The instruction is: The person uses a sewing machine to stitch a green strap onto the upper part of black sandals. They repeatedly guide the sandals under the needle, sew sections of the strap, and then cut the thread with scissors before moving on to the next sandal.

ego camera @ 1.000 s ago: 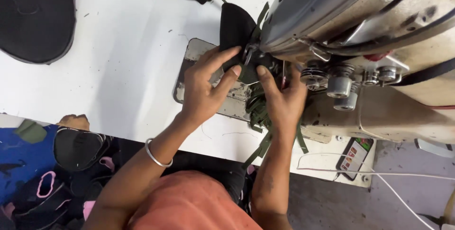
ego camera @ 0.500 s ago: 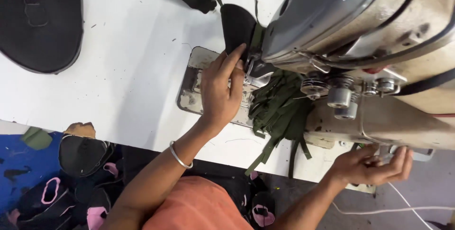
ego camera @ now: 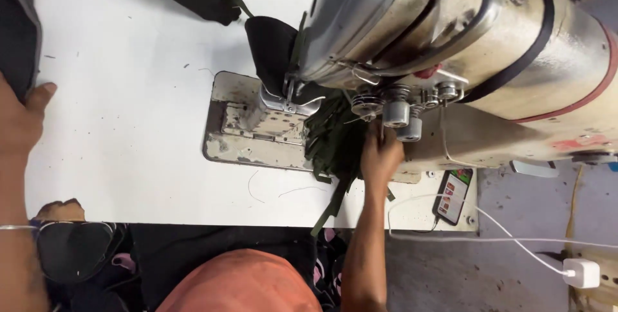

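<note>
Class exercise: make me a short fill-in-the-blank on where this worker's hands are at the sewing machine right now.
1. The right hand reaches into the pile of ____ fabric strips.
2. The left hand rests at the table's ____ edge, beside a black fabric piece.
3. A phone lies on the white ____.

Missing words: green; left; table

Single head-worn view, looking steeply down, close over sewing machine [ego camera: 450, 48]

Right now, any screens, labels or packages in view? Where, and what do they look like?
Phone: lies at the table's right edge under the sewing machine, by the right hand; dark slim rectangle, screen lit with small colourful tiles, white cable plugged in.
Red mark: machine's right end; worn patch.
No packages.
</note>
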